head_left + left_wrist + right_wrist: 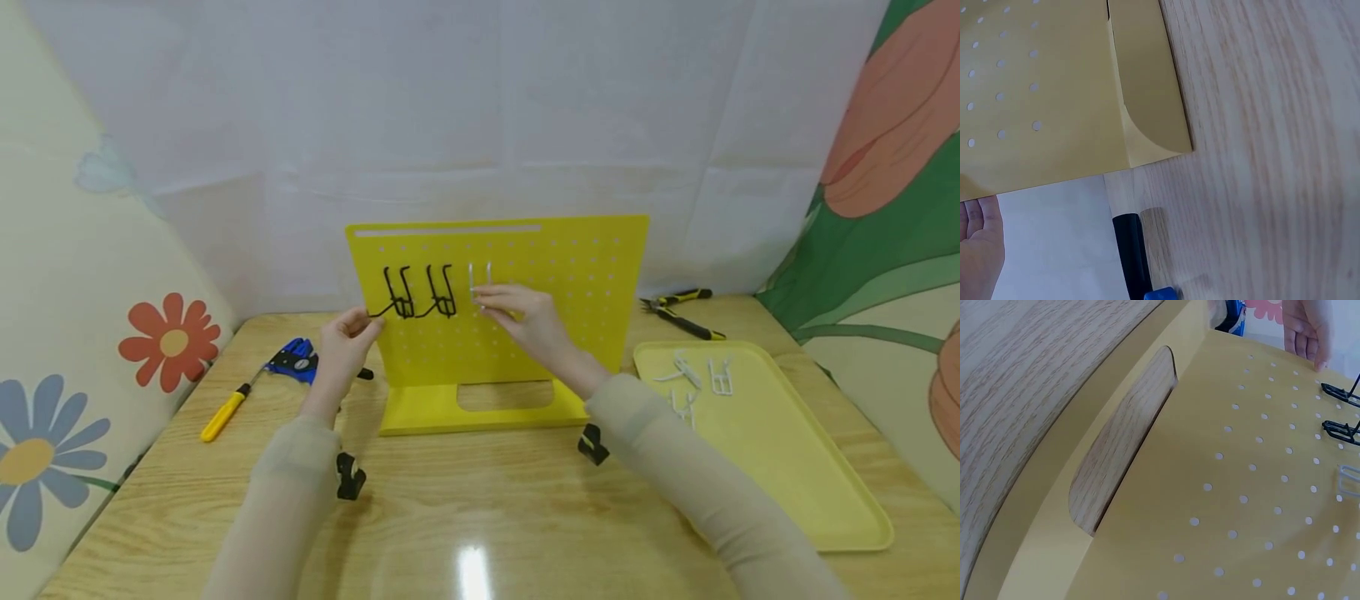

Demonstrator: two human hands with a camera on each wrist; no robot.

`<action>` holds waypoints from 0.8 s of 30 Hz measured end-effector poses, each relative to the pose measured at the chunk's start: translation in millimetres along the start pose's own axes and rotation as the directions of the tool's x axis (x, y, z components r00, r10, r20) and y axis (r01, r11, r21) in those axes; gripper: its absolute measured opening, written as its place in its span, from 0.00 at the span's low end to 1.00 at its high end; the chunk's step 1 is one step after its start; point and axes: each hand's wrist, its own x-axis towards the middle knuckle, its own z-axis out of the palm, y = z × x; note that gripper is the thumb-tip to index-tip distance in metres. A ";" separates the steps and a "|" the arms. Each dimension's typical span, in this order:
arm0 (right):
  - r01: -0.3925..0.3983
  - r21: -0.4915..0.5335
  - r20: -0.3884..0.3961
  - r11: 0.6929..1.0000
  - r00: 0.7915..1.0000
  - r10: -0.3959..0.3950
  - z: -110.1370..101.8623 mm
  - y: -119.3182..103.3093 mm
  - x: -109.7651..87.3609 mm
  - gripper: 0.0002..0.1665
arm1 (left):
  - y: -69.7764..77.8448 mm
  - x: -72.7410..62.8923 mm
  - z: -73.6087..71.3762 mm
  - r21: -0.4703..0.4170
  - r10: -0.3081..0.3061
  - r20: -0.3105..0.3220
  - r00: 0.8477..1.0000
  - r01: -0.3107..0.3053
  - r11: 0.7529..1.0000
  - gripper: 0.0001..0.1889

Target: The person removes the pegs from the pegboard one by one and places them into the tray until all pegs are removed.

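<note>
A yellow pegboard (pixel 592 333) stands upright on the table. My left hand (pixel 347 343) pinches its left edge; in the right wrist view the thumb of that hand (pixel 1310 331) lies on the front face. Two black double-prong hooks (pixel 406 308) hang side by side in the board's left part. Just right of them, the fingers of my right hand (pixel 525 312) pinch a white wire hook (pixel 471 275) against the board, its two prongs pointing up. The lower part of this hook is partly hidden by the fingers. In the right wrist view the white hook (pixel 1340 481) shows at the edge.
On the right lies a yellow tray (pixel 810 475) with several white hooks (pixel 722 383). Black-and-yellow pliers (pixel 682 323) lie behind it. To the left are a blue wire stripper (pixel 292 362) and a yellow-handled screwdriver (pixel 225 417). A white cloth (pixel 487 108) hangs behind.
</note>
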 end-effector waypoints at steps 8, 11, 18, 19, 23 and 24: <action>0.063 -0.003 -0.055 0.998 0.996 -0.063 -1.5 -0.5 2.9 0.11 | 0.6 0.9 -0.3 -0.005 0.006 0.005 1.000 -0.006 1.000 0.25; 0.071 -0.027 -0.048 0.997 0.996 -0.072 -2.5 -2.7 3.9 0.11 | 0.3 0.8 0.0 -0.015 0.015 0.005 1.000 -0.015 1.000 0.23; 0.066 -0.018 -0.052 0.998 0.996 -0.067 -4.0 -5.8 5.9 0.11 | -1.9 1.7 0.0 -0.020 0.013 0.002 1.000 -0.013 1.000 0.23; 0.069 -0.013 -0.054 0.998 0.996 -0.070 -4.2 -6.1 6.1 0.12 | -2.1 1.8 0.0 -0.019 0.011 0.001 1.000 -0.011 1.000 0.23; 0.084 0.004 -0.073 0.996 0.994 -0.083 -5.6 -7.5 5.9 0.11 | -3.2 2.5 -0.1 -0.021 0.003 0.003 1.000 -0.003 1.000 0.23; 0.088 0.014 -0.080 0.996 0.993 -0.087 -6.2 -8.1 6.0 0.11 | -3.3 2.7 -0.2 -0.023 0.000 0.005 1.000 0.000 1.000 0.23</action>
